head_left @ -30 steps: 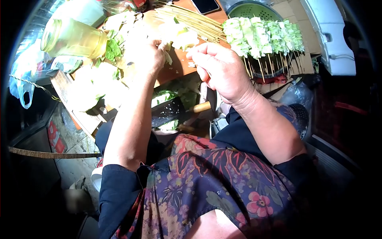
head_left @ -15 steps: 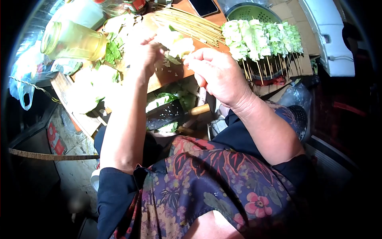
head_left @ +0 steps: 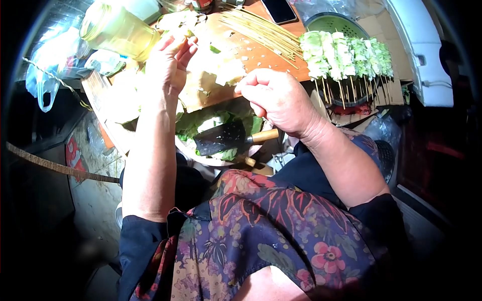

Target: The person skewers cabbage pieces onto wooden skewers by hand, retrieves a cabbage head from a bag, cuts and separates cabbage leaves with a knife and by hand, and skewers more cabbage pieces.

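My left hand (head_left: pixel 173 62) is raised over the board beside the glass jar (head_left: pixel 118 30). Its fingers are bent and a little apart, close to a pile of pale leaf pieces (head_left: pixel 178 19); I see nothing held in it. My right hand (head_left: pixel 278 98) is closed in a pinch, and what lies between the fingertips is hidden. A pale cabbage piece (head_left: pixel 231 72) shows just beyond those fingertips, partly washed out by glare. Cabbage skewers (head_left: pixel 346 55) stand in a row to the right, sticks pointing toward me. Loose bamboo skewers (head_left: pixel 258 30) lie at the back.
A cleaver (head_left: pixel 221 138) with a wooden handle rests across a basin (head_left: pixel 216 161) of leaves below the board. A phone (head_left: pixel 279 10) lies at the back, near a green colander (head_left: pixel 334 22). Plastic bags (head_left: pixel 45 75) hang at left.
My left hand has moved left and up, away from the right hand toward the leaf pile. My right hand keeps its pinch, with the cabbage piece beside it. The view has shifted slightly.
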The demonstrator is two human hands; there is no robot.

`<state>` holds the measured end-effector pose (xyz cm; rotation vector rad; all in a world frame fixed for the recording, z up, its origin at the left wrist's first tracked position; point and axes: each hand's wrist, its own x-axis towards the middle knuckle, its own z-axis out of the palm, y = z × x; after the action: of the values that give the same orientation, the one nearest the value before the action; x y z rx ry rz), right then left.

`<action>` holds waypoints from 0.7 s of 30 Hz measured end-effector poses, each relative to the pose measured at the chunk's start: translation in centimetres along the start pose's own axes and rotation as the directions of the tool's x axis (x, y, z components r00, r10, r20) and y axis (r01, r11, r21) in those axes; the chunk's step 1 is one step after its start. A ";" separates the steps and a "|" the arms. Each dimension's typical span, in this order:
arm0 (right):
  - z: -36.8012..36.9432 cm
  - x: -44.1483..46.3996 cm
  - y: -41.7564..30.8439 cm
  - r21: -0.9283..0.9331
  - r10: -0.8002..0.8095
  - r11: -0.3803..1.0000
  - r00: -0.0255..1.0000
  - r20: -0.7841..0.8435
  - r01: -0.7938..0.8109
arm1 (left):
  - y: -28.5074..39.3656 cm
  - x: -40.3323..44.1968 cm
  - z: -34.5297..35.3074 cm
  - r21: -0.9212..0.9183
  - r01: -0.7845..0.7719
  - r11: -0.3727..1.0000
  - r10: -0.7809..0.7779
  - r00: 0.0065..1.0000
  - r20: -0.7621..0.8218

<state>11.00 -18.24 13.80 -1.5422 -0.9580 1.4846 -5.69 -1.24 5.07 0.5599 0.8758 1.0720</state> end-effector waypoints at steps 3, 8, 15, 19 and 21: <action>0.4 0.2 0.3 0.083 0.013 0.996 1.000 0.026 -0.015 | 1.0 -0.7 -0.4 0.111 -0.063 0.992 0.049 0.992 0.118; 0.9 0.3 0.2 0.142 0.040 0.989 0.998 0.057 -0.048 | 1.7 -2.3 0.1 0.268 -0.134 0.954 0.096 0.984 0.152; 1.3 1.2 1.7 0.131 -0.069 0.989 0.997 -0.047 0.074 | 0.7 -5.1 1.3 0.187 0.048 0.981 -0.083 0.979 0.188; 1.3 1.0 1.8 0.054 -0.064 0.996 0.996 -0.060 0.067 | 1.0 -5.8 2.0 0.314 -0.030 0.949 -0.021 0.987 0.158; 1.3 1.0 1.9 0.022 -0.050 0.998 0.997 -0.061 0.052 | 0.8 -5.7 1.8 0.347 -0.039 0.937 -0.019 0.986 0.164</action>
<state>9.73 -18.12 11.62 -1.5258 -0.9346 1.4010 -5.81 -6.18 8.56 0.9383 0.9228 0.8676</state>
